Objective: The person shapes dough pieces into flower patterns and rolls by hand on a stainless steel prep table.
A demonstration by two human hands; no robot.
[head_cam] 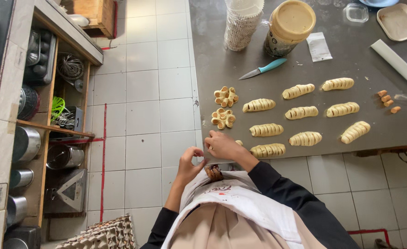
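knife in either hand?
No. The teal-handled knife lies on the table near the jar, well apart from the left hand and the right hand at the table's near edge.

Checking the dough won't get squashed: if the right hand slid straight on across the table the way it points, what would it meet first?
Probably the lower flower-shaped dough piece. The right hand rests at the table's near edge, fingers pointing up-left toward it. A small bit of dough lies beside the hand, seemingly off that line.

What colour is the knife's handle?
Teal, on the knife lying on the table, head view.
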